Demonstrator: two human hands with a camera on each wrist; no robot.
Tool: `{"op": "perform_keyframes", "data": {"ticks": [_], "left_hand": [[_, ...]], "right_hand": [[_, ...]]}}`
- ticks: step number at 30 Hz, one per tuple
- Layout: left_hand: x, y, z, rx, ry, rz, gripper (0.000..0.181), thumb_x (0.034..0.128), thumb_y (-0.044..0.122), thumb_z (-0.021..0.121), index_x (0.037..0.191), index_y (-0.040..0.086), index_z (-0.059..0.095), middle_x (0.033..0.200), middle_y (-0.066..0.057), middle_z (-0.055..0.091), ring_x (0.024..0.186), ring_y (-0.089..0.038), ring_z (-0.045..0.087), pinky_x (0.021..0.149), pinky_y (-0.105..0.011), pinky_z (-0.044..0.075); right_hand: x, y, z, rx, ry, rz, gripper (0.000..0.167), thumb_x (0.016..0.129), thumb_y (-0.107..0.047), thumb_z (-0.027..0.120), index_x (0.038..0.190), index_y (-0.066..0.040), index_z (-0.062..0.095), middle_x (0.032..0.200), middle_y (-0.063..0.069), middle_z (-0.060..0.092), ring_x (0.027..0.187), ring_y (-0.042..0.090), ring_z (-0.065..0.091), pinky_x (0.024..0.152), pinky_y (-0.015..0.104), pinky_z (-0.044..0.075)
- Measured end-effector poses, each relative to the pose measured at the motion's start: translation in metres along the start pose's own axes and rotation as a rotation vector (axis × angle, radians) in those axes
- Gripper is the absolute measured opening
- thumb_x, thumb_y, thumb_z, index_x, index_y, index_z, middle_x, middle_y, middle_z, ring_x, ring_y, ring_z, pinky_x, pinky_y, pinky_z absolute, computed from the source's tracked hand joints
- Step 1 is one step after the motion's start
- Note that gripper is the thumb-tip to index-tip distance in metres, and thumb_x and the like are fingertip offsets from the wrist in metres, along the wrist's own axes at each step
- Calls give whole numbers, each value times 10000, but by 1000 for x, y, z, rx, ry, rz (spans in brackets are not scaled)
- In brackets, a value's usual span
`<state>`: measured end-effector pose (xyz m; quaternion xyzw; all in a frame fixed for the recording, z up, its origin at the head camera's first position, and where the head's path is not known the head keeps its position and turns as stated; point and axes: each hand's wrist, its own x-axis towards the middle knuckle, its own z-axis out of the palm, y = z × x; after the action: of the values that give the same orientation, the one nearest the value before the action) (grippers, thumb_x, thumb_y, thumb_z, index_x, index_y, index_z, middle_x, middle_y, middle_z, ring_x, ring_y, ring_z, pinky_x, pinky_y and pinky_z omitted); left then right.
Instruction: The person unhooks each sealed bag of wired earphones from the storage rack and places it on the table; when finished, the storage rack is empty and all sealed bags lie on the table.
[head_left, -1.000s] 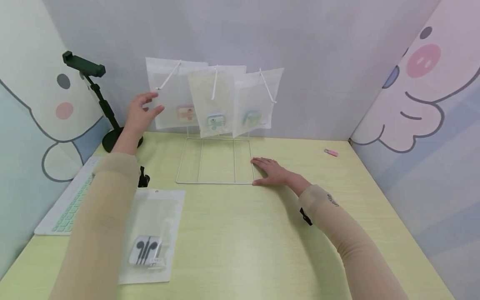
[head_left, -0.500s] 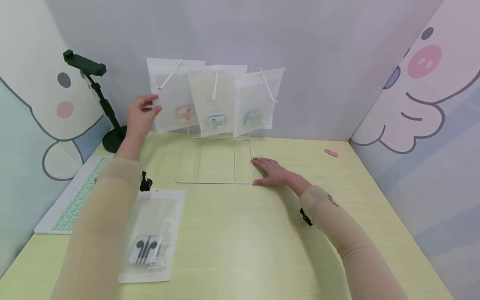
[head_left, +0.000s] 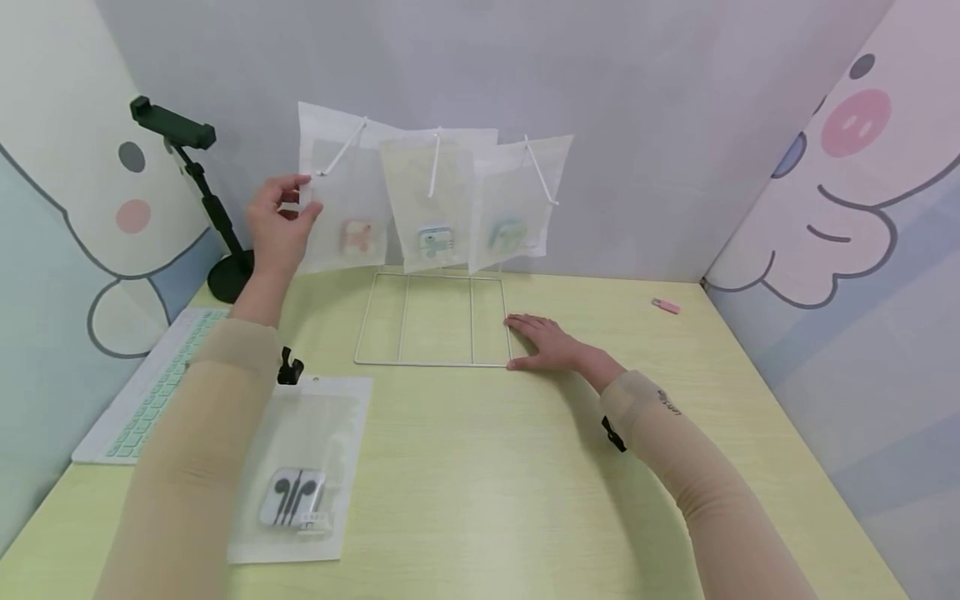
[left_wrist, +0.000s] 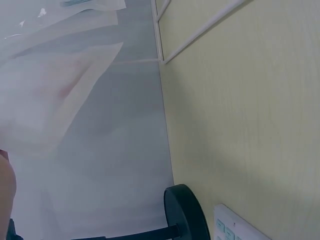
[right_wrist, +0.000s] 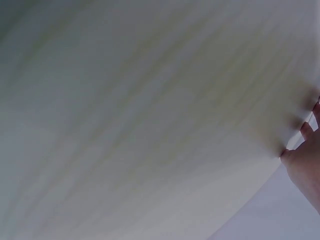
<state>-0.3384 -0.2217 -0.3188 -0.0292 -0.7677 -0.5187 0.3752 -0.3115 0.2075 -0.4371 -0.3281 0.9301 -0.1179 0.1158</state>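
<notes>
In the head view, my left hand [head_left: 279, 223] pinches the left edge of a translucent white bag [head_left: 341, 196] that hangs from a white prong. A small orange-patterned square item [head_left: 357, 237] shows through it. Two similar bags hang beside it, a middle bag [head_left: 408, 187] and a right bag [head_left: 510, 196], on the same white wire rack [head_left: 420, 364]. My right hand [head_left: 551, 343] rests with fingers spread at the right side of the rack's base. The left wrist view catches only a sliver of the hand at its edge, near the pale bag [left_wrist: 55, 100].
A flat bag [head_left: 322, 433] with a boxed earphone set [head_left: 292, 497] lies on the table at front left. Behind my left arm are a white keyboard [head_left: 161, 400] and a black phone stand [head_left: 231, 277]. A small pink item [head_left: 665, 307] lies at back right.
My left hand has taken hold of the left bag's edge. That bag has shifted left, its upper left corner rising. The right hand has stayed in place.
</notes>
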Motion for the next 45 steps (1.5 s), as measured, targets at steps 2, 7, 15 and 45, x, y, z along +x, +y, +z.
{"op": "perform_keyframes", "data": {"ticks": [2, 7, 15, 45], "left_hand": [[0, 2, -1, -7, -5, 6, 308, 855, 200, 700, 1152, 148, 636, 1095, -16, 603, 914, -42, 507, 751, -165, 444], [1, 5, -5, -38, -25, -1, 350, 850, 176, 702, 1169, 169, 557, 1035, 105, 560, 916, -50, 522, 749, -161, 459], [-1, 15, -12, 1, -72, 51, 287, 874, 212, 676, 1141, 131, 605, 944, 162, 538, 855, -62, 519, 710, -159, 441], [-9, 51, -34, 79, -80, 137, 268, 891, 212, 628, 1043, -7, 648, 836, 177, 540, 726, -44, 499, 681, -133, 417]], "right_hand": [[0, 0, 0, -4, 2, -3, 889, 845, -547, 620, 1510, -119, 215, 1565, 108, 190, 1433, 334, 157, 1131, 555, 119], [1, 1, 1, 0, 3, 3, 893, 843, -546, 622, 1512, -122, 209, 1566, 116, 182, 1433, 342, 149, 1131, 561, 107], [1, 0, 1, 7, -7, 11, 895, 846, -551, 616, 1515, -128, 198, 1570, 108, 170, 1438, 333, 136, 1138, 547, 98], [2, 3, 3, 10, -3, 12, 886, 841, -550, 624, 1515, -154, 207, 1572, 79, 175, 1444, 299, 135, 1137, 547, 99]]}}
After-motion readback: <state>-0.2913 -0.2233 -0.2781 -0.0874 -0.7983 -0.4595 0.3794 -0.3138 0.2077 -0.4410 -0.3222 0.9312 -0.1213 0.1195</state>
